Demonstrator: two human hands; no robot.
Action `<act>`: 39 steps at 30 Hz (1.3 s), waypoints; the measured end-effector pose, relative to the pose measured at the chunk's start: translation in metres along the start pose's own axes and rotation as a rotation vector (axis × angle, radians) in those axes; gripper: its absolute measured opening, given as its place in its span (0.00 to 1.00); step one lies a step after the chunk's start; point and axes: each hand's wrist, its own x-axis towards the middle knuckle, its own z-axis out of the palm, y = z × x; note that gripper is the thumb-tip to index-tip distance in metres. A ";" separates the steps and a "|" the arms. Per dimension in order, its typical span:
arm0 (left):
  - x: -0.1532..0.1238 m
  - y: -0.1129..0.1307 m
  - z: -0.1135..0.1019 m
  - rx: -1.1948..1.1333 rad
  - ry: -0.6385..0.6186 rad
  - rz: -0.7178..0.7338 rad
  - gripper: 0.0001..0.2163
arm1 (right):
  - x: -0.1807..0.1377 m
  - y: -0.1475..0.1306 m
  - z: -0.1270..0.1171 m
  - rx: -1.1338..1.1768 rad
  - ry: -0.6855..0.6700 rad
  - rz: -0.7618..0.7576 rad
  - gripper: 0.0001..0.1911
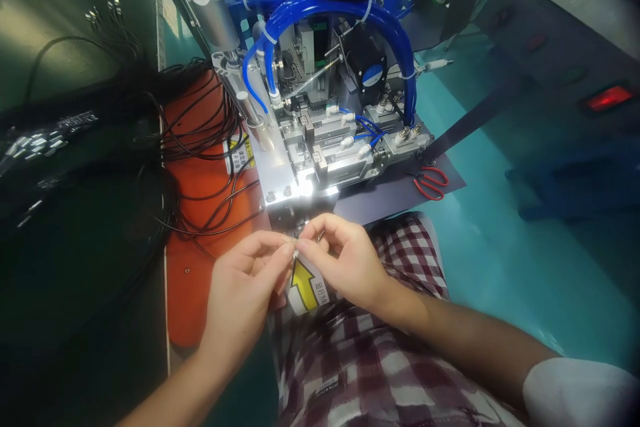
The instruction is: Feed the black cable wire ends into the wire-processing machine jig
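Now | left hand [244, 288], right hand [346, 261] pinch small part [296, 248] | just below fixture edge [293, 199]

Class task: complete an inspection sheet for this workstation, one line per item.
Surface: orange panel beside a metal fixture plate.
Job's things: small part pinched between fingertips, too small to identify.
Clutter: red scissors right of the fixture plate.
Grippers: left hand and right hand both pinch the small part.
Cables: black cables loop over the orange panel; blue tubes arch above.
Surroundings: red lit switch at right; yellow arrow label below the hands.
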 end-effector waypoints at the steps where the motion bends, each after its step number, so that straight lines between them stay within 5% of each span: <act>1: 0.000 0.000 0.001 0.005 0.004 0.007 0.14 | -0.001 0.000 0.001 -0.075 0.019 -0.065 0.04; 5: 0.001 0.001 0.003 -0.012 0.011 0.015 0.13 | -0.004 -0.001 0.003 -0.281 0.054 -0.260 0.05; 10: -0.001 0.003 0.005 -0.085 -0.006 0.021 0.12 | -0.001 -0.006 0.002 0.055 -0.125 0.062 0.06; 15: -0.002 0.003 0.004 -0.031 -0.001 0.022 0.12 | 0.000 -0.010 -0.003 -0.020 -0.114 0.014 0.07; 21: -0.001 0.007 0.004 -0.048 -0.038 -0.031 0.13 | 0.006 -0.007 -0.009 0.189 -0.216 0.240 0.07; 28: 0.001 0.001 0.002 -0.029 -0.024 -0.013 0.14 | 0.002 -0.003 -0.008 -0.088 -0.126 0.048 0.08; 35: -0.004 0.000 0.001 0.169 -0.032 0.144 0.13 | 0.007 -0.009 -0.017 -0.176 -0.209 -0.170 0.07; 39: -0.004 0.000 0.002 0.131 -0.029 0.123 0.13 | 0.008 -0.003 -0.016 -0.036 -0.242 -0.040 0.07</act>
